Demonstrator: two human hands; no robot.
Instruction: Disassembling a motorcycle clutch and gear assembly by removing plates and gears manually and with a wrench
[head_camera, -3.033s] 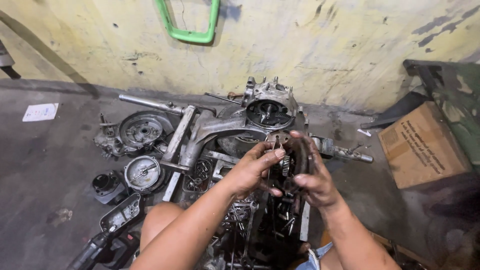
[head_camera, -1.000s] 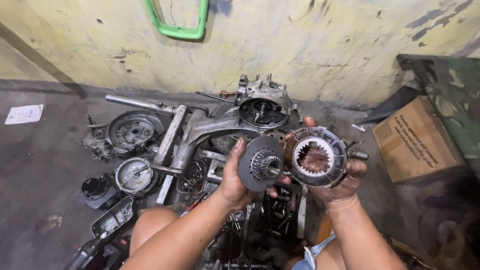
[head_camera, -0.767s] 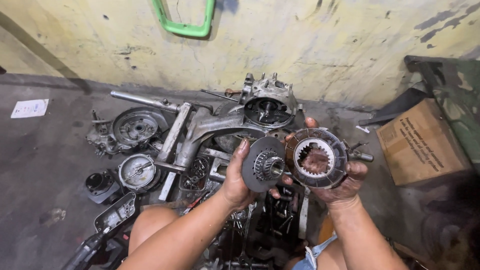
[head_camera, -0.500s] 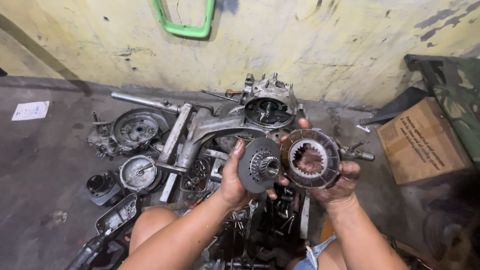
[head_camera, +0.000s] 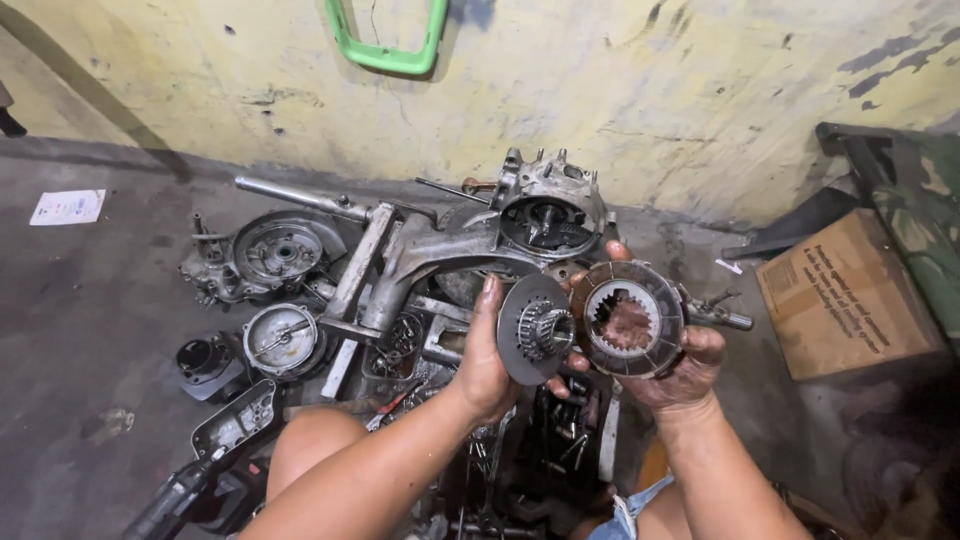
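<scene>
My left hand (head_camera: 484, 360) grips a round dark metal disc with a toothed hub (head_camera: 536, 330) by its left edge, hub facing me. Beside it, my right hand (head_camera: 672, 372) cradles a ring-shaped stack of clutch plates (head_camera: 626, 318) with a toothed inner opening, palm showing through the hole. The disc's right edge overlaps the ring's left edge. Both parts are held above a pile of greasy engine pieces on the concrete floor.
A dismantled engine casing (head_camera: 548, 212) and swing arm (head_camera: 420, 262) lie by the yellow wall. Round covers (head_camera: 280, 250) (head_camera: 280, 336) sit at left, a cardboard box (head_camera: 846, 294) at right, a power tool (head_camera: 190, 484) at lower left, a green frame (head_camera: 388, 40) on the wall.
Three seconds ago both hands held the parts together as one piece. They have since been pulled apart and turned face up, and over the last second held nearly still.
</scene>
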